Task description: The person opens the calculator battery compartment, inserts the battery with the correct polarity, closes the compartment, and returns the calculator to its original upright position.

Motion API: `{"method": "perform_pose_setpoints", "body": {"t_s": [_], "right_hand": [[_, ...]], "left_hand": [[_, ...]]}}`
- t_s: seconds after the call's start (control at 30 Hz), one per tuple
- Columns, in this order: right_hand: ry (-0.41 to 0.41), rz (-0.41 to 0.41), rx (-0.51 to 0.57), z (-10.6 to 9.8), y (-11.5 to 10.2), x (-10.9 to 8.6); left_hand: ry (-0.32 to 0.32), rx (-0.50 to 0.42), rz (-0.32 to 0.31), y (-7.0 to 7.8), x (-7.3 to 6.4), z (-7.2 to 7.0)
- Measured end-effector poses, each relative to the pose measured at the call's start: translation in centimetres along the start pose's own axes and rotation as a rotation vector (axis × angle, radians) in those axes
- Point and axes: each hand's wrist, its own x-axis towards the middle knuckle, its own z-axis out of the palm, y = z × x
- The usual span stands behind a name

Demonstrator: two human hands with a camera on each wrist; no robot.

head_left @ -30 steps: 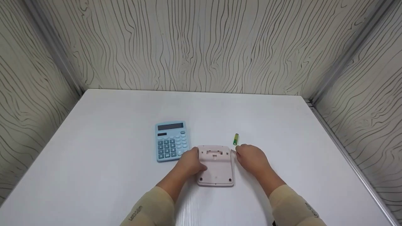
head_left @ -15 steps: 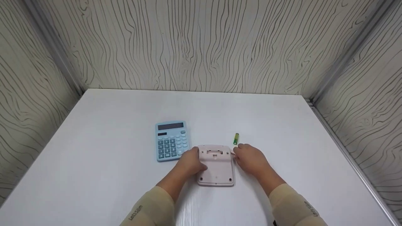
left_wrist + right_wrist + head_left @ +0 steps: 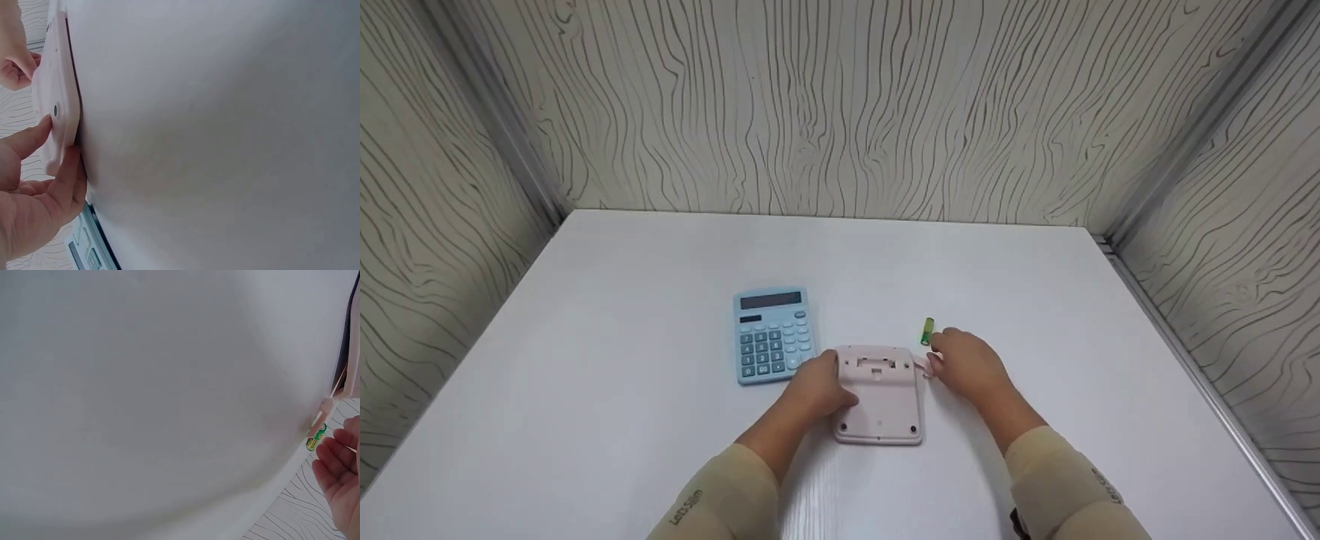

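A pale pink calculator (image 3: 877,401) lies face down, its battery recess (image 3: 876,363) uncovered near the top edge. My left hand (image 3: 815,386) grips its left side, thumb on the back and fingers at the lower edge, as the left wrist view shows. Just right of the calculator, a small pink battery cover (image 3: 921,364) rests on the table. Over and beside that cover is my right hand (image 3: 971,367), its fingers loosely bent and apart from it in the right wrist view. A green battery (image 3: 928,331) lies right by the right fingertips.
A light blue calculator (image 3: 772,337) lies face up to the left, close to the left hand. The white table (image 3: 622,375) is bounded by wood-grain panels (image 3: 810,112) at the back and sides.
My right hand has let go of the small pink cover, loosened its fingers and shifted slightly up and right, nearer the green battery. The left hand keeps its grip on the pink calculator.
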Motion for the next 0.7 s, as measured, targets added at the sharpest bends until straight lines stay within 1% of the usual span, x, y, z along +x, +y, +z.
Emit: {"method": "perform_pose_setpoints", "body": {"t_s": [0.07, 0.2, 0.43, 0.57, 0.7], "right_hand": [[0.003, 0.035, 0.024, -0.1, 0.1, 0.4], [-0.016, 0.103, 0.087, -0.3, 0.2, 1.2], [-0.071, 0.221, 0.278, -0.2, 0.0, 2.4], [-0.085, 0.267, 0.362, 0.4, 0.0, 2.9], [-0.098, 0.288, 0.410, 0.8, 0.1, 3.2]], "left_hand": [[-0.003, -0.005, -0.004, 0.0, 0.0, -0.1], [-0.005, -0.011, -0.012, 0.0, 0.1, -0.2], [-0.003, -0.021, -0.013, 0.0, 0.0, -0.3], [-0.001, -0.021, -0.008, -0.1, 0.2, -0.1], [-0.003, -0.012, -0.010, -0.1, 0.3, 0.0]]}}
